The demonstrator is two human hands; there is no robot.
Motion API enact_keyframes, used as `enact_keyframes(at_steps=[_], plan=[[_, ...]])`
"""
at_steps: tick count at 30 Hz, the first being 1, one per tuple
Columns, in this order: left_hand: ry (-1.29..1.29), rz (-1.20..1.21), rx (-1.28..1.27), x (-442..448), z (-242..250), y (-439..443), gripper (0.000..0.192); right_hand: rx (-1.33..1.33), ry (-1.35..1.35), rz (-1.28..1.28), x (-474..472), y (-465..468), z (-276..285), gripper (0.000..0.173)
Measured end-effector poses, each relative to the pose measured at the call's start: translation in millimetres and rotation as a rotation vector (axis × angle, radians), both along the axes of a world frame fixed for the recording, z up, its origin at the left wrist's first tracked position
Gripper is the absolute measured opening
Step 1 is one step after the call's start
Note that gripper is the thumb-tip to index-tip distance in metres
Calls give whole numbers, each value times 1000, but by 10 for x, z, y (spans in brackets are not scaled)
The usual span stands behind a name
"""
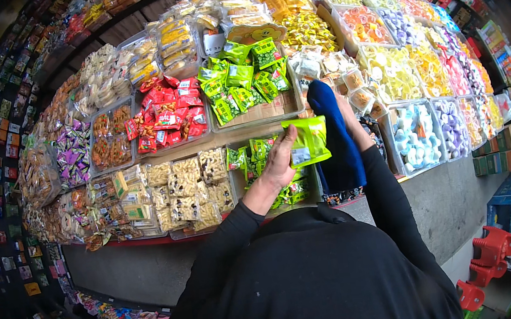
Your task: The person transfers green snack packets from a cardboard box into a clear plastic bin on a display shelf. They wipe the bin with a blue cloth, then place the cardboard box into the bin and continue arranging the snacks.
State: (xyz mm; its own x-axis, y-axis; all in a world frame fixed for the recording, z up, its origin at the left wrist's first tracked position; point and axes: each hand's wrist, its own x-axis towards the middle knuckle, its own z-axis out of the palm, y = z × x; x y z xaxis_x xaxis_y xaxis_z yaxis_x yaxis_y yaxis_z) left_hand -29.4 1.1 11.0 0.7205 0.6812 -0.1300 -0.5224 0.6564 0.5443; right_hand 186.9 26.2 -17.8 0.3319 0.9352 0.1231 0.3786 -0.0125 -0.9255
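My left hand [275, 165] grips a bright green snack packet [310, 140] by its left side, thumb on the front. Just right of it, my right hand [347, 113] holds a dark blue cloth [335, 143], which hangs down and covers most of the fingers. Beyond both hands stands a clear plastic tray [258, 122] with similar green packets [241, 77] heaped towards its back and left. Its brown cardboard base shows at front right. A nearer tray of green packets [261, 149] lies partly hidden beneath my left hand and forearm.
Red snack packets [167, 115] and bagged puffed-grain snacks [186, 191] fill trays to the left. Trays of yellow gummy candies [392, 73] and blue-and-white sweets [418, 134] stand to the right. Red plastic items [490, 251] sit low at far right.
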Motion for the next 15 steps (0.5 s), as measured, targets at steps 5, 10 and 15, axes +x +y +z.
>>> enact_keyframes(at_steps=[5,10,15], plan=[[405,365,403,91,-413,191,36,-162,419,342,-619,-617,-12,37],[849,239,404,-286,-1312,466,32,-430,427,383,-375,-880,-126,24],[1161,380,841,-626,-973,1169,32,-488,622,47,-96,-958,72,24]])
